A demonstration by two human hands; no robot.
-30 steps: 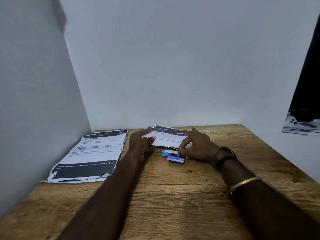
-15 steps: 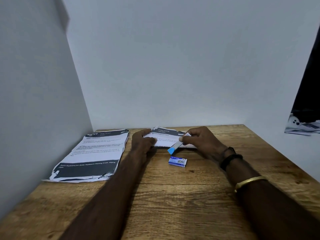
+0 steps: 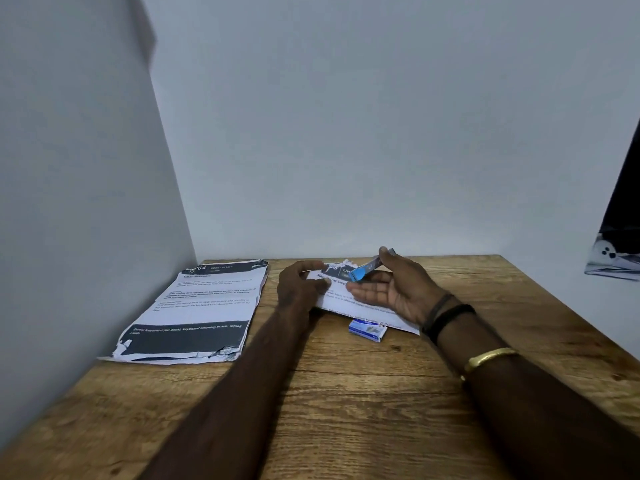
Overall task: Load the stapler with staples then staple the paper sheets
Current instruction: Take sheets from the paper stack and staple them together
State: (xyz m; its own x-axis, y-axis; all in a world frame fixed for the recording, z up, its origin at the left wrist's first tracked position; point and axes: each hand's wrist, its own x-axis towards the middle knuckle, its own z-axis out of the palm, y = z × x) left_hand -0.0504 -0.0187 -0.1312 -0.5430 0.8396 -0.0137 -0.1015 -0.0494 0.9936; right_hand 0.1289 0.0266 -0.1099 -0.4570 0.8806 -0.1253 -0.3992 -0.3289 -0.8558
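My right hand holds a small blue stapler between thumb and fingers, lifted and tilted above the table, palm turned up. My left hand grips the left edge of a small set of printed paper sheets, raised slightly off the wood at the back. A small blue and white staple box lies on the table, partly under the near edge of those sheets.
A larger stack of printed sheets with torn edges lies at the left by the wall. The wooden table meets white walls at the left and back. A dark object hangs at the far right.
My right hand has picked the stapler up from the table and raised it, turning the palm up. The sheets in my left hand now overlap the staple box.
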